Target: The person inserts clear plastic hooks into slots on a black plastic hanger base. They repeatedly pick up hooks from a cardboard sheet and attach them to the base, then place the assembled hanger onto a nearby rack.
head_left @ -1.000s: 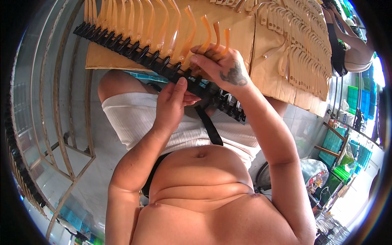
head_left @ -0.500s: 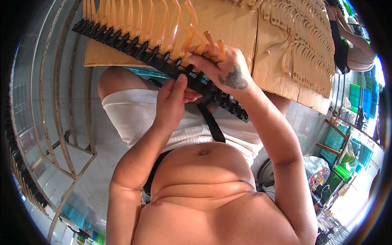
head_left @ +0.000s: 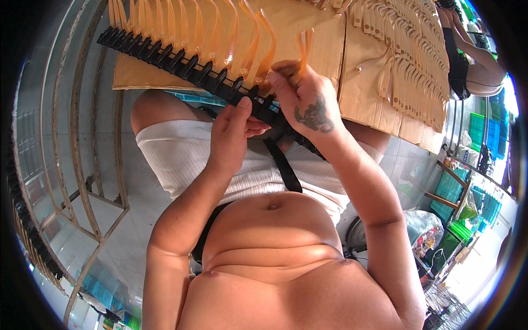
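A long black clip rack (head_left: 159,59) slants across from upper left, over the table edge and my lap. Amber see-through eyeglass temples (head_left: 233,30) stand in a row in its clips. My left hand (head_left: 231,132) is closed on the rack's near side, thumb on top. At the end of the row, my right hand (head_left: 311,102) has its thumb and fingers bent close to the last seated temple (head_left: 268,49). A few loose amber eyeglass temples (head_left: 306,48) stick up from its curled fingers. The rack's lower right part is largely hidden behind this hand and forearm.
Cardboard (head_left: 324,49) covers the table, with many more temples (head_left: 418,71) laid in rows at right. A metal frame rack (head_left: 82,126) stands at left. At far right are another person (head_left: 484,69) and green bins (head_left: 461,231).
My right hand has shifted slightly right and down. Another temple now stands in the rack beside its fingers, and fewer loose ones show in the hand. My left hand has hardly moved.
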`<state>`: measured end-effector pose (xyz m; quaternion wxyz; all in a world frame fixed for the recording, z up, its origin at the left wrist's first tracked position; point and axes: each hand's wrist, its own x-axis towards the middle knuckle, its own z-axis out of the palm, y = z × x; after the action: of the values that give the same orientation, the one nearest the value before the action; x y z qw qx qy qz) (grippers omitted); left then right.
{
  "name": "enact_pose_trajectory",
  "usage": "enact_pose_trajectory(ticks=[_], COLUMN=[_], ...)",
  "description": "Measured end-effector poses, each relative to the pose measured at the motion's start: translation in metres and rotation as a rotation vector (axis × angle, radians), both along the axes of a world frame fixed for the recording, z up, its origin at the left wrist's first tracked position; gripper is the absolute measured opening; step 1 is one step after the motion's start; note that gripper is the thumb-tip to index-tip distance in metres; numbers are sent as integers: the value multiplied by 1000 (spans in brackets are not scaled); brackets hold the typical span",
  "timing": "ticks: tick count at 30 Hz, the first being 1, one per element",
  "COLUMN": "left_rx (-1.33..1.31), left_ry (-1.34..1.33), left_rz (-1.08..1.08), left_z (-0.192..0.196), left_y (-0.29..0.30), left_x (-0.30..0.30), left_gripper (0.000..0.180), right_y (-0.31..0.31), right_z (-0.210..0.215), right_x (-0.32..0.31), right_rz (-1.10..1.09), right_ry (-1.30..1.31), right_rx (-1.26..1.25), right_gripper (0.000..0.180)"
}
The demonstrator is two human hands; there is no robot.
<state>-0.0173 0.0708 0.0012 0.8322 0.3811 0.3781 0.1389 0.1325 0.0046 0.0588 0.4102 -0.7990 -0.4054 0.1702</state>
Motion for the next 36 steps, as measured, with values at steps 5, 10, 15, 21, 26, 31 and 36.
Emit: enact_pose_trajectory(ticks=[5, 10, 15, 21, 26, 31, 36], left_rx=[23, -26, -28, -37, -41, -26, -36], left_ry=[26, 2, 19, -7, -3, 35, 25], left_rz=[21, -59, -157, -124, -118, -107, -17], left_z=[0, 5, 11, 7, 7, 6, 12], left_y=[-1, -5, -13, -14, -14, -13, -16], left_x=[-2, 0, -1, -2, -1, 0, 5], left_gripper=[40, 41, 40, 40, 40, 41, 44], right_y=[-3, -12, -13, -11, -10, -15, -26], right_z=[-7, 1, -2, -8, -2, 11, 18], right_x=[22, 27, 24, 25, 26, 35, 40], right_rz=[-24, 81, 131, 135, 171, 271, 135], right_ry=[174, 229, 215, 191, 185, 223, 347], right_rx=[-8, -10, -34, -31, -94, -187, -176], right_gripper=[20, 19, 18, 18, 19, 20, 21])
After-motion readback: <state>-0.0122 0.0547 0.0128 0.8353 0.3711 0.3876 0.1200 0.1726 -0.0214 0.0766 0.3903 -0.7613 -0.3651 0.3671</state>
